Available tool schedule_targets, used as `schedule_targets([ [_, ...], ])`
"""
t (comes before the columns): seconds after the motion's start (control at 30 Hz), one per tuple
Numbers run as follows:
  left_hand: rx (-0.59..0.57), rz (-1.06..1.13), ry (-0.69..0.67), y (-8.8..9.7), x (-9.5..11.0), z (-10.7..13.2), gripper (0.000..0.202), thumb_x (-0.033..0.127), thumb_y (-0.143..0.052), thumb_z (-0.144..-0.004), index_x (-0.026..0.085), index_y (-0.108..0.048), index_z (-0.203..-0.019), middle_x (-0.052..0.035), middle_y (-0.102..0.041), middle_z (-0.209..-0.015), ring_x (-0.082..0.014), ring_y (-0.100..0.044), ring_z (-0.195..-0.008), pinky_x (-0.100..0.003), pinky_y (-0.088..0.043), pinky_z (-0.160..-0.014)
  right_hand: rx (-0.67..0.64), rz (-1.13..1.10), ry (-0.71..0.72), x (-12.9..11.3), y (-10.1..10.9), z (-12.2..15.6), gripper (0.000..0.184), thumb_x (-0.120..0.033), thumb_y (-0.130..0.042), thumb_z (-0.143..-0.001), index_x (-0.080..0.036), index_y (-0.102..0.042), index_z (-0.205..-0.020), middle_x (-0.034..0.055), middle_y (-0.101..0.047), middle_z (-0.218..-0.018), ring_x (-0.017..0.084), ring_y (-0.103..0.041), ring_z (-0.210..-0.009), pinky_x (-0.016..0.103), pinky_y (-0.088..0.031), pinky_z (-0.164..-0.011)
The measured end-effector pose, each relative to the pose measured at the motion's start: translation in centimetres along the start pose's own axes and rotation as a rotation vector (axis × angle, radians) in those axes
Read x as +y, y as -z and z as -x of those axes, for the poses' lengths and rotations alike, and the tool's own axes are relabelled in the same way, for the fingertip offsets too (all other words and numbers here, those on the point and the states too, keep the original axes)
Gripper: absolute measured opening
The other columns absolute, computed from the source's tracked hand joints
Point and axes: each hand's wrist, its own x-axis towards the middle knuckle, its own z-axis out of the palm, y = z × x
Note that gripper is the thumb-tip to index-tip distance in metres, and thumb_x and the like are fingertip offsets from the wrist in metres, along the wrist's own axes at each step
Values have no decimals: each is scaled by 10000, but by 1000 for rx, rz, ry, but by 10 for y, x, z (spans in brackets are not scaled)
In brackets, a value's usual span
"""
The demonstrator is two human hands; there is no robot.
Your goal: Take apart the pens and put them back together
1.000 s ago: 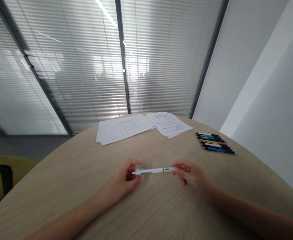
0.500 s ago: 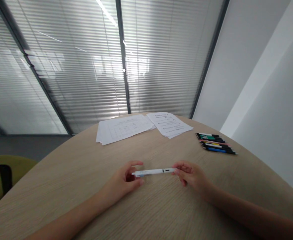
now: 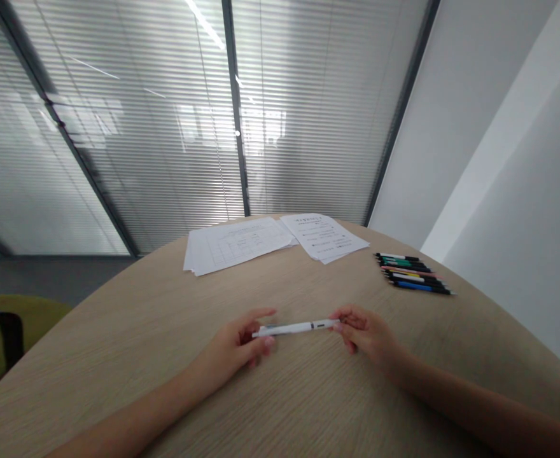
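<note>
A white pen is held level, a little above the wooden table. My right hand pinches its right end between thumb and fingers. At the other end, my left hand has its index finger stretched out above the pen and its thumb just below. The pen's left end lies in the gap between them. Whether the left thumb touches the barrel I cannot tell. A short dark mark and a dark ring show on the pen near my right fingers.
Several pens lie side by side at the right of the table. Printed sheets and a second set of papers lie at the far edge. A green chair with a black armrest stands at the left.
The pen has turned about its length: its clip side, facing down before, now faces up. My left thumb has moved slightly up towards the pen. My right hand stays almost in place.
</note>
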Motion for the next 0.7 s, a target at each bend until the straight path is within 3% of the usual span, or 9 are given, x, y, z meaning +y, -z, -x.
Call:
schedule_targets([
  [0.07,12,35,-33,-1,-3,0,479,253,-602,-618,199,-409,-1053,79,-482,-593,-86,-448,-491,-200,-371,-485,0,-3,8,0,0,0,233,-357,-587,-589,-162,-545,-710,-84,-433,-381,58,-375,-330,180,-281,-355],
  [0.23,17,0,0,-2,-1,1,180,350,-474,-723,174,-472,-761,70,-461,-504,-73,-388,-396,-192,-317,-403,-13,-13,16,-3,0,1,229,-355,-597,-594,-167,-543,-714,-85,-438,-396,54,-381,-333,177,-290,-358],
  [0.5,65,-78,66,0,9,4,422,473,-301,-785,169,-443,-529,39,-452,-433,-86,-401,-405,-210,-336,-438,-18,-16,3,-2,0,3,212,-339,-615,-594,-182,-547,-718,-86,-442,-419,52,-390,-352,174,-303,-364],
  [0.57,39,-12,59,0,8,4,418,462,-284,-793,160,-483,-583,26,-480,-468,-93,-422,-426,-217,-347,-449,-11,-23,4,-2,-1,3,210,-344,-615,-594,-182,-549,-712,-86,-435,-416,51,-379,-346,174,-293,-358],
  [0.63,20,46,19,-1,6,4,291,424,-407,-748,158,-518,-791,33,-510,-547,-97,-443,-454,-217,-359,-457,-9,-23,8,-2,-1,3,213,-351,-616,-592,-181,-551,-703,-84,-436,-411,51,-371,-340,176,-286,-355],
  [0.7,31,45,-21,-1,3,2,329,339,-543,-664,181,-471,-943,55,-500,-591,-94,-444,-470,-208,-359,-455,-8,-21,11,-3,-1,2,222,-359,-619,-587,-180,-551,-699,-82,-439,-406,53,-370,-335,178,-281,-352],
])
